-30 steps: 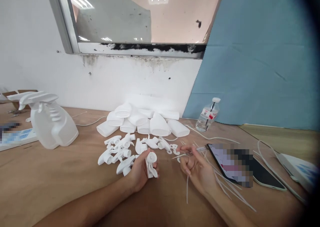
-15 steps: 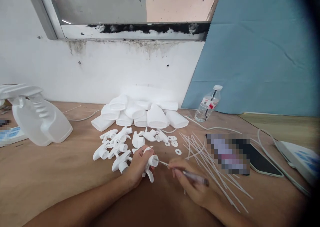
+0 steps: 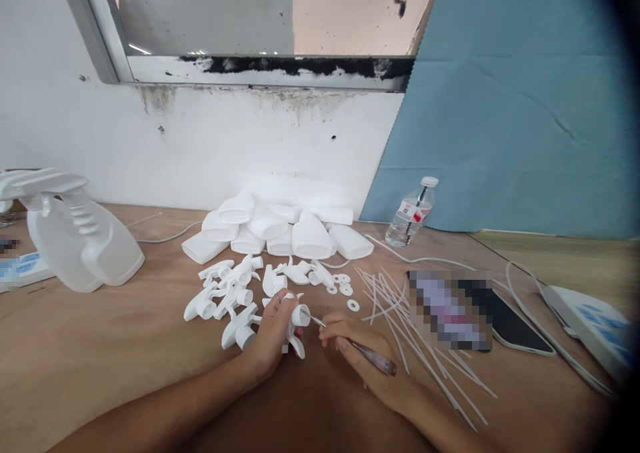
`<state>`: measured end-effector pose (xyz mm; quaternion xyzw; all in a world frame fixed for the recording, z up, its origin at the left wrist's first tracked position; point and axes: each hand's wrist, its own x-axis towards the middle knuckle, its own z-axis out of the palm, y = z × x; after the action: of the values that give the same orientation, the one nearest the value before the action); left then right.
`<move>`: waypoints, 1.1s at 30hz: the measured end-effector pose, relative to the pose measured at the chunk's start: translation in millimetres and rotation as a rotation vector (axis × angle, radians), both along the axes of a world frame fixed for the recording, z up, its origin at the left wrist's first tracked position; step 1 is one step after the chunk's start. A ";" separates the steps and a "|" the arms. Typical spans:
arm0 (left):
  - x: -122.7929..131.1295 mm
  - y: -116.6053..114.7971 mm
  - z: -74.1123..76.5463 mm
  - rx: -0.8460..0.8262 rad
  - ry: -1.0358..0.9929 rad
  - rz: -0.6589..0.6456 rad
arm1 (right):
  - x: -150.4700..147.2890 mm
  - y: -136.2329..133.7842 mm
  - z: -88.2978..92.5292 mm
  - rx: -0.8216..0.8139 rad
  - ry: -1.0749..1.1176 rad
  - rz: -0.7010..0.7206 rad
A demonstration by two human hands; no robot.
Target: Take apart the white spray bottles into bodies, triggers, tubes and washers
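I'm seeing bottles (image 3: 280, 230) lying by the far wall, with loose trigger heads (image 3: 227, 296) lying just nearer. Nearer again, the left hand (image 3: 273, 333) is enclosing one trigger head (image 3: 299, 318), and the right hand (image 3: 360, 363), just to its right, is holding a tool (image 3: 370, 355). Tubes (image 3: 420, 333) are lying right of the hands, and a phone (image 3: 505, 323) is lying beyond them.

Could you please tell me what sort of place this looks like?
Probably a small workshop assembling spray bottles: the wooden table holds heaped trigger heads, stacked empty bottles and thin tubes. The left hand grips a trigger head; the right hand holds a thin tool at it.
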<state>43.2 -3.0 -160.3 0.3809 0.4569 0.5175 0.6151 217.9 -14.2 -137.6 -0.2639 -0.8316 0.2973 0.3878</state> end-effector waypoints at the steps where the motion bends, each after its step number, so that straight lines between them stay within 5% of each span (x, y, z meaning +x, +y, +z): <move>1: -0.2 0.0 0.4 -0.006 0.011 -0.009 | 0.4 0.1 1.9 -0.044 0.017 0.004; 11: -2.6 -1.1 -2.5 -0.062 0.041 -0.195 | -2.6 7.2 -8.3 -0.729 0.532 0.111; 14: -2.4 -0.5 -0.6 -0.094 -0.024 -0.210 | -8.4 5.1 -12.8 -0.814 0.612 0.184; 17: -3.8 1.8 2.7 -0.124 -0.115 -0.217 | -11.3 0.6 -11.3 -0.572 0.478 0.157; 24: -6.8 1.3 3.6 -0.181 -0.261 -0.217 | -9.6 -0.4 -13.0 0.462 -0.164 0.056; 33: -1.4 0.0 0.1 -0.080 -0.337 -0.113 | -5.5 4.8 -20.9 0.402 -0.146 -0.206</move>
<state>41.8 -3.1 -160.3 0.2891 0.3452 0.5201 0.7258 212.4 -9.4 -158.5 -0.2856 -0.8687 0.0648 0.3995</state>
